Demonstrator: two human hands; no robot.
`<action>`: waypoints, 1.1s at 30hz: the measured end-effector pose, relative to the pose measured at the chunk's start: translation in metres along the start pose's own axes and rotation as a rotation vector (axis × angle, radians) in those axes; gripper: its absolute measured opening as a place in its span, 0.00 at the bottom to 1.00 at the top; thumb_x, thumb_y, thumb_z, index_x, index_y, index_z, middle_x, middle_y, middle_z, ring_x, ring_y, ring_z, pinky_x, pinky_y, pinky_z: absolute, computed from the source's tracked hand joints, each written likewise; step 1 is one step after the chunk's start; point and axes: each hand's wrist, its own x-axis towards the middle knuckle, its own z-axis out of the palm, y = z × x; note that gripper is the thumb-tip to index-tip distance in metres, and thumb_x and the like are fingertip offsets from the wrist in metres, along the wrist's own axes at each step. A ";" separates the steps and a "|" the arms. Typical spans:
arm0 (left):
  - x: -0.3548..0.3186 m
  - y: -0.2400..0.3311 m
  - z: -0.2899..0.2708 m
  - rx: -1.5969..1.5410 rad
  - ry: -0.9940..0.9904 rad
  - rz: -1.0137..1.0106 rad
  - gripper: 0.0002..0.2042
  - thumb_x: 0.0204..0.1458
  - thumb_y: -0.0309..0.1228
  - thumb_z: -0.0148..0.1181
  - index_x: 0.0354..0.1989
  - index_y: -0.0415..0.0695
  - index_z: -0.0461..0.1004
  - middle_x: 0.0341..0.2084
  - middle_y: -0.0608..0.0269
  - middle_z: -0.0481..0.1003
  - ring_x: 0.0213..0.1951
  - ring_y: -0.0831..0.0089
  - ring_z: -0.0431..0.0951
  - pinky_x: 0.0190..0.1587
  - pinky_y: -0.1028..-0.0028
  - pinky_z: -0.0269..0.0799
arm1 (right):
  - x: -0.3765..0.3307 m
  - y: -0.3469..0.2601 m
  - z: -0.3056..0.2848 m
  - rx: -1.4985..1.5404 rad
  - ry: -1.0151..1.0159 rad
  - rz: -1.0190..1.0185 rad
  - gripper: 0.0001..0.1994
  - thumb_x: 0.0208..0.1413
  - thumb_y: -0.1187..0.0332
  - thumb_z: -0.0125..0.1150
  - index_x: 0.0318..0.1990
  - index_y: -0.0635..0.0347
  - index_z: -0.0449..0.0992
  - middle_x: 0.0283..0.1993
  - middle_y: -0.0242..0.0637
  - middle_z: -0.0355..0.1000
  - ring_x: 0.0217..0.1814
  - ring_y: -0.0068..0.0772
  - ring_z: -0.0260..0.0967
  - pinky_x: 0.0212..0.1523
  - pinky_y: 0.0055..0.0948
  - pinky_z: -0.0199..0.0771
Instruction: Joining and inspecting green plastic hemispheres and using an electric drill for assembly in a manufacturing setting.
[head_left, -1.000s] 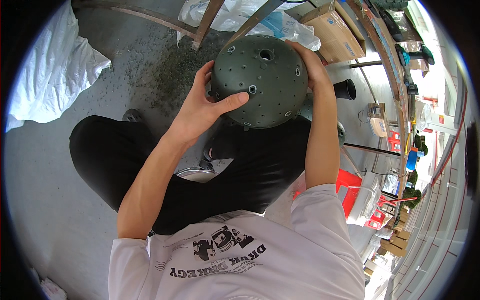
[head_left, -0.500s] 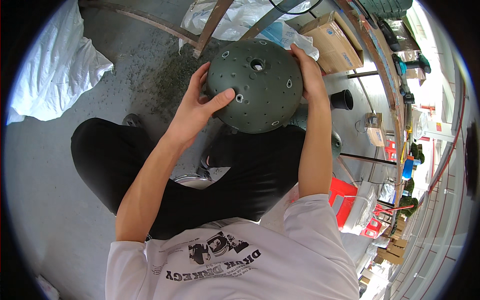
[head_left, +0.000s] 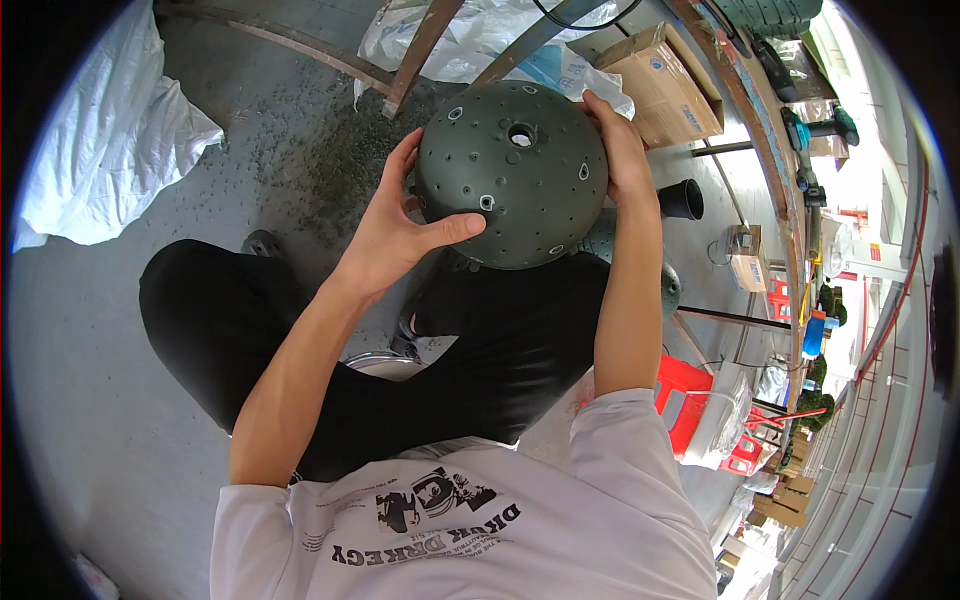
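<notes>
A dark green plastic dome (head_left: 515, 180), pierced by many small holes, is held between my two hands above my knees. A larger round hole shows near its top, and a few smaller holes have pale outlines. My left hand (head_left: 405, 225) grips the dome's left side, its thumb lying across the lower left surface and the other fingers partly hidden behind the edge. On the opposite side, my right hand (head_left: 622, 150) is wrapped round the upper right edge. Most of its fingers are out of sight behind the dome.
Dark crumbs (head_left: 330, 170) litter the floor beyond my left hand. White sheeting (head_left: 115, 150) lies at the far left. A cardboard box (head_left: 660, 85) and black cup (head_left: 683, 200) are right of the dome. A workbench (head_left: 765, 130) carries a cordless drill (head_left: 835, 128); red stools (head_left: 683, 400) stand nearer.
The dome has turned slightly in my hands, its holes shifting a little right and down. My left thumb has slid lower, off the outlined hole it was beside.
</notes>
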 end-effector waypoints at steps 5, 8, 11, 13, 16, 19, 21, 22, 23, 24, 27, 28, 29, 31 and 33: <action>-0.001 -0.002 0.001 -0.005 0.019 -0.004 0.57 0.37 0.39 0.80 0.74 0.46 0.44 0.68 0.48 0.51 0.61 0.55 0.63 0.62 0.58 0.64 | 0.000 0.000 0.001 -0.041 0.007 0.004 0.25 0.61 0.50 0.54 0.47 0.67 0.78 0.44 0.38 0.76 0.43 0.28 0.70 0.47 0.27 0.69; 0.000 -0.003 0.001 0.007 0.017 0.000 0.56 0.39 0.39 0.78 0.74 0.46 0.44 0.68 0.49 0.52 0.60 0.55 0.64 0.62 0.58 0.63 | 0.003 0.004 -0.001 -0.016 -0.007 -0.001 0.25 0.61 0.50 0.54 0.47 0.68 0.78 0.44 0.39 0.76 0.43 0.29 0.70 0.47 0.27 0.69; 0.001 -0.003 0.000 -0.001 0.024 -0.010 0.59 0.36 0.45 0.80 0.72 0.42 0.43 0.69 0.44 0.49 0.66 0.48 0.58 0.64 0.56 0.62 | 0.004 0.004 0.000 -0.031 -0.008 0.010 0.25 0.61 0.50 0.53 0.46 0.68 0.78 0.44 0.39 0.76 0.43 0.29 0.70 0.47 0.27 0.69; 0.000 -0.003 0.001 -0.050 0.045 -0.022 0.59 0.36 0.46 0.80 0.72 0.42 0.44 0.69 0.44 0.49 0.66 0.48 0.58 0.64 0.56 0.62 | 0.000 0.002 0.004 -0.036 -0.006 0.005 0.25 0.61 0.49 0.53 0.46 0.68 0.78 0.45 0.39 0.75 0.42 0.28 0.70 0.46 0.27 0.68; 0.002 0.000 0.000 -0.097 0.052 -0.040 0.58 0.36 0.46 0.80 0.72 0.42 0.44 0.69 0.45 0.49 0.66 0.49 0.58 0.65 0.56 0.61 | -0.005 -0.004 0.008 -0.048 -0.002 -0.022 0.24 0.63 0.50 0.52 0.46 0.68 0.78 0.45 0.38 0.76 0.41 0.27 0.69 0.45 0.25 0.68; 0.002 0.007 0.000 -0.142 0.028 -0.020 0.58 0.36 0.43 0.80 0.73 0.44 0.44 0.69 0.47 0.49 0.66 0.50 0.58 0.66 0.55 0.59 | -0.015 -0.016 0.011 -0.006 -0.006 -0.123 0.22 0.64 0.53 0.51 0.46 0.67 0.77 0.45 0.38 0.76 0.42 0.25 0.69 0.46 0.24 0.68; 0.006 0.002 -0.004 -0.130 0.018 -0.006 0.57 0.36 0.42 0.79 0.73 0.45 0.44 0.70 0.48 0.49 0.66 0.50 0.58 0.66 0.55 0.59 | -0.019 -0.018 0.012 0.016 0.013 -0.184 0.21 0.65 0.55 0.51 0.47 0.67 0.77 0.46 0.38 0.76 0.43 0.24 0.69 0.47 0.24 0.68; 0.008 -0.001 -0.005 -0.116 0.009 0.003 0.57 0.36 0.40 0.79 0.73 0.46 0.44 0.70 0.48 0.49 0.66 0.51 0.57 0.66 0.55 0.58 | -0.021 -0.020 0.012 0.040 0.031 -0.240 0.19 0.65 0.56 0.52 0.48 0.66 0.76 0.46 0.38 0.76 0.45 0.23 0.68 0.48 0.24 0.67; 0.009 -0.004 -0.007 -0.114 0.011 0.009 0.57 0.36 0.40 0.79 0.73 0.46 0.44 0.70 0.48 0.49 0.66 0.51 0.57 0.66 0.55 0.58 | -0.025 -0.022 0.013 0.042 0.028 -0.247 0.19 0.65 0.56 0.52 0.48 0.66 0.76 0.46 0.38 0.76 0.45 0.23 0.68 0.48 0.24 0.67; 0.010 -0.006 -0.009 -0.138 -0.009 0.006 0.57 0.35 0.39 0.79 0.73 0.47 0.45 0.70 0.49 0.50 0.67 0.51 0.57 0.66 0.55 0.58 | -0.030 -0.025 0.013 0.046 0.038 -0.261 0.19 0.65 0.57 0.52 0.48 0.66 0.76 0.47 0.38 0.76 0.46 0.23 0.68 0.49 0.24 0.67; 0.013 -0.006 -0.013 -0.179 -0.056 0.009 0.58 0.33 0.39 0.79 0.73 0.48 0.45 0.70 0.50 0.51 0.67 0.51 0.56 0.67 0.55 0.56 | -0.048 -0.028 0.013 0.021 0.079 -0.311 0.18 0.65 0.58 0.53 0.49 0.67 0.75 0.47 0.38 0.75 0.47 0.23 0.68 0.50 0.23 0.66; 0.014 -0.006 -0.014 -0.196 -0.083 0.010 0.58 0.32 0.40 0.79 0.73 0.49 0.46 0.70 0.50 0.52 0.67 0.52 0.56 0.68 0.55 0.55 | -0.055 -0.027 0.012 -0.008 0.111 -0.343 0.18 0.65 0.58 0.53 0.49 0.67 0.75 0.47 0.37 0.75 0.48 0.23 0.67 0.50 0.22 0.66; 0.013 -0.005 -0.015 -0.191 -0.081 0.012 0.58 0.32 0.40 0.79 0.73 0.49 0.46 0.70 0.50 0.52 0.67 0.52 0.56 0.68 0.55 0.55 | -0.064 -0.025 0.010 -0.003 0.109 -0.345 0.18 0.65 0.58 0.53 0.49 0.67 0.75 0.47 0.37 0.75 0.48 0.23 0.67 0.50 0.22 0.66; 0.015 -0.006 -0.017 -0.193 -0.156 -0.004 0.58 0.31 0.40 0.79 0.73 0.49 0.47 0.69 0.51 0.54 0.68 0.53 0.56 0.68 0.55 0.54 | -0.081 -0.019 0.003 -0.078 0.134 -0.332 0.18 0.65 0.59 0.55 0.50 0.68 0.74 0.47 0.37 0.74 0.48 0.24 0.68 0.50 0.23 0.66; 0.017 -0.008 -0.023 -0.174 -0.205 -0.007 0.58 0.32 0.40 0.79 0.73 0.48 0.47 0.69 0.50 0.54 0.68 0.53 0.56 0.68 0.56 0.53 | -0.103 -0.014 0.001 -0.083 0.117 -0.339 0.18 0.64 0.60 0.56 0.52 0.68 0.73 0.48 0.37 0.74 0.47 0.24 0.68 0.50 0.24 0.67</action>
